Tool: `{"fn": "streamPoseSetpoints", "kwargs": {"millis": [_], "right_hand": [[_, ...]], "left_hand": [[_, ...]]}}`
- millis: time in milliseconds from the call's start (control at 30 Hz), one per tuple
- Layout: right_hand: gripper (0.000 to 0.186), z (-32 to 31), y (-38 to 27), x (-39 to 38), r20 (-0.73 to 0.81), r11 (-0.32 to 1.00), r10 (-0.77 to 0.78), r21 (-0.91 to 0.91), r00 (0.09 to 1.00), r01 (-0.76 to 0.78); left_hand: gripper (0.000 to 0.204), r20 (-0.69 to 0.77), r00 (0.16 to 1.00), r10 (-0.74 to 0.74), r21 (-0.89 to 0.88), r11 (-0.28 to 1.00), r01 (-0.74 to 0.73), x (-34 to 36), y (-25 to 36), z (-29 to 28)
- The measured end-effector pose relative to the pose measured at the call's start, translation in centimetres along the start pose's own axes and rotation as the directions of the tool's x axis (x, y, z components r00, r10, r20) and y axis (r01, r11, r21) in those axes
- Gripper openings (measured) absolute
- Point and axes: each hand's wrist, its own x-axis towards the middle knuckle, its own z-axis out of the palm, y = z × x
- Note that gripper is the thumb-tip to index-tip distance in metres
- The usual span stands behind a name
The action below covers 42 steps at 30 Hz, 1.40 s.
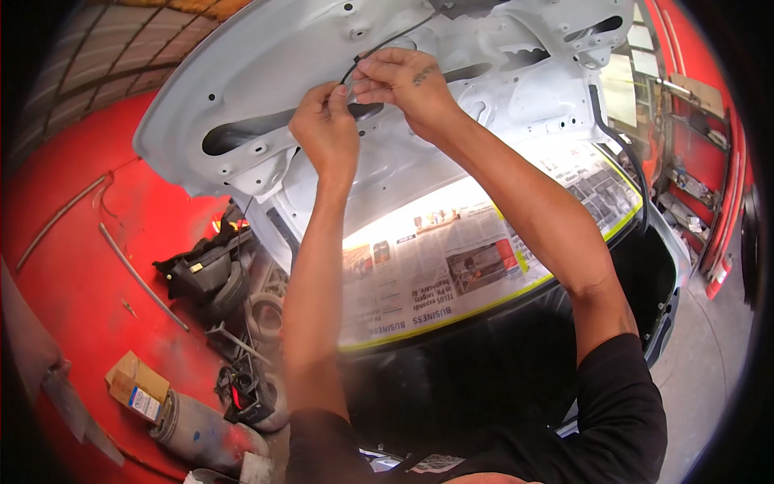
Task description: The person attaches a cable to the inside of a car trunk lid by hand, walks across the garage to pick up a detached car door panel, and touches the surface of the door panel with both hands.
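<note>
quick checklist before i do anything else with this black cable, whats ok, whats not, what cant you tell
1. Grip on the thin black cable: ok; the left hand and right hand both have fingers on it, close together.
2. Cable's lower end: cannot tell; the fingers hide it.
3. Cable's upper end fastened: cannot tell; it runs up to a dark part at the picture's top edge.
4. White lid raised: ok; what holds it up: cannot tell.
5. Newspaper below the lid: ok; it lies spread out, with yellow tape along its lower edge.
</note>
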Motion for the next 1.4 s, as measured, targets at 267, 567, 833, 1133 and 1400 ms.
{"fn": "streamPoseSetpoints", "kwargs": {"millis": [267,567,833,1133,1400], "right_hand": [[0.023,-0.8,0.2,-0.1,0.054,0.999,-0.038,0.03,0.998,0.036],[0.031,-0.7,-0.8,-0.8,0.023,0.967,-0.02,-0.252,1.0,0.025],[0.03,-0.1,-0.4,-0.5,-0.046,0.89,-0.238,-0.41,0.97,0.199],[0.022,-0.1,0.3,-0.7,-0.035,0.992,-0.118,0.036,0.992,0.119],[0.02,-0.3,0.5,0.1,-0.021,0.978,-0.021,0.206,1.0,0.025]], "left_hand": [[0.011,0.027,0.997,-0.075,-0.072,0.994,0.077,-0.4,0.4,0.2],[0.011,0.05,0.99,-0.135,-0.172,0.975,0.142,-1.4,0.6,0.4],[0.009,0.026,0.989,-0.145,-0.132,0.98,0.148,-1.6,1.3,0.5],[0.009,0.048,0.997,-0.053,-0.058,0.997,0.056,-1.3,2.3,-0.4],[0.01,0.06,0.996,-0.069,-0.219,0.972,0.081,-0.2,2.7,0.3]]}}
